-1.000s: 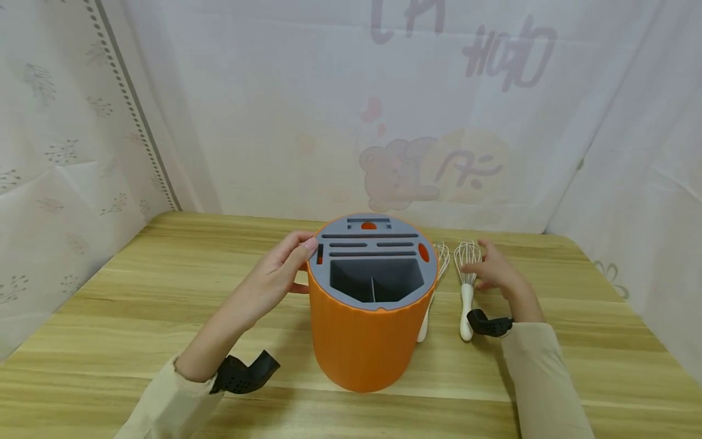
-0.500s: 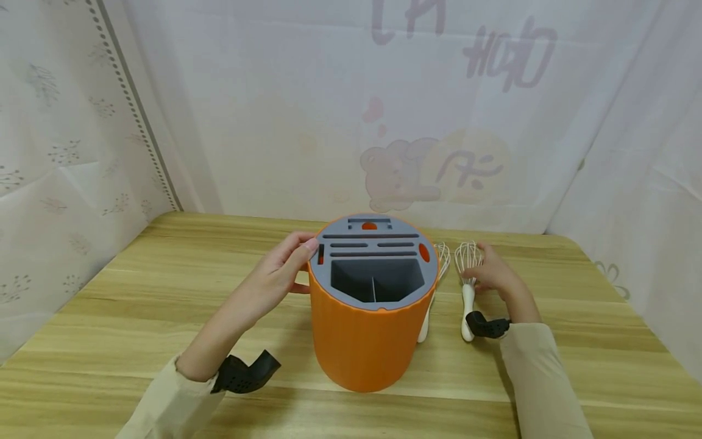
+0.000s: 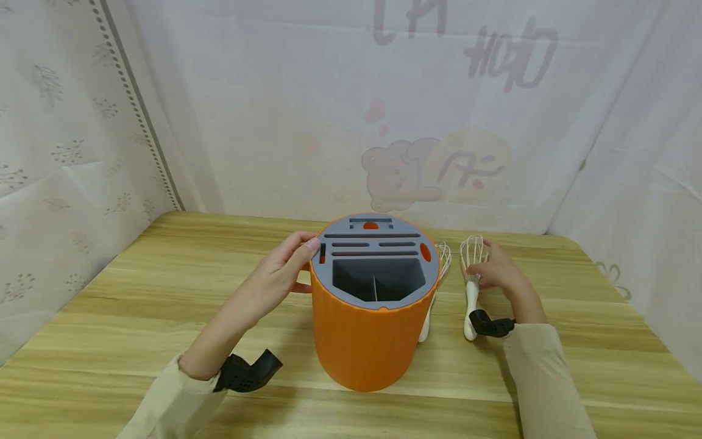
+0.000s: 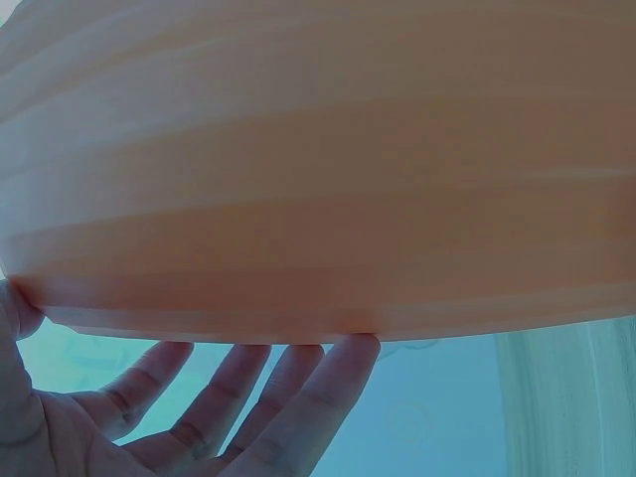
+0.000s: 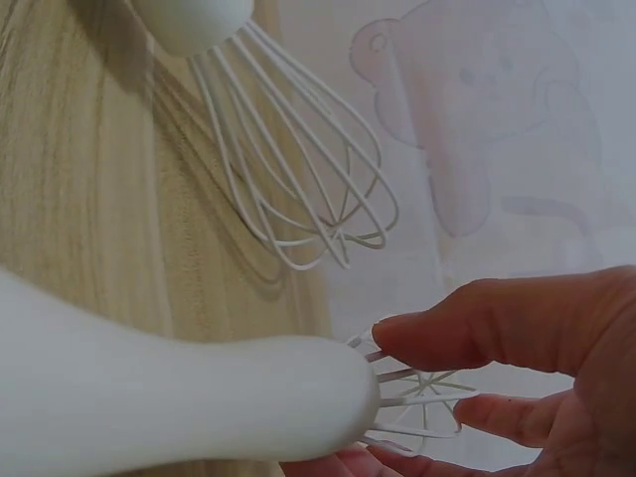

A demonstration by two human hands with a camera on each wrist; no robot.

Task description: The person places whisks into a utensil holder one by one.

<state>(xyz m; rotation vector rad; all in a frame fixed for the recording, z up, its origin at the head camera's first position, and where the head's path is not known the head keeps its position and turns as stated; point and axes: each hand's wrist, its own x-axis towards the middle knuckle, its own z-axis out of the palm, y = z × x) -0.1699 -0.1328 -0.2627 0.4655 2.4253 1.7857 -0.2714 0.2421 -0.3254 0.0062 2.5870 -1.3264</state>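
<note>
Hands (image 3: 280,268) on holder (image 3: 364,347) and whisk (image 3: 471,299), compartments (image 3: 353,279) in head view only

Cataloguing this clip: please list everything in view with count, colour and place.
Table: one, wood-toned, foreground
Holder: one, orange, on the table
Insert: one, grey, in the holder's top
Whisks: two, off-white, right of the holder, one partly hidden by it
Cloth: count unclear, pale, printed, behind and at both sides
Wrist cameras: two, black, one per wrist
Sleeves: two, beige, on the forearms
Left hand: one, bare, touching the holder's rim and side
Right hand: one, bare, gripping the outer whisk's wires
</note>
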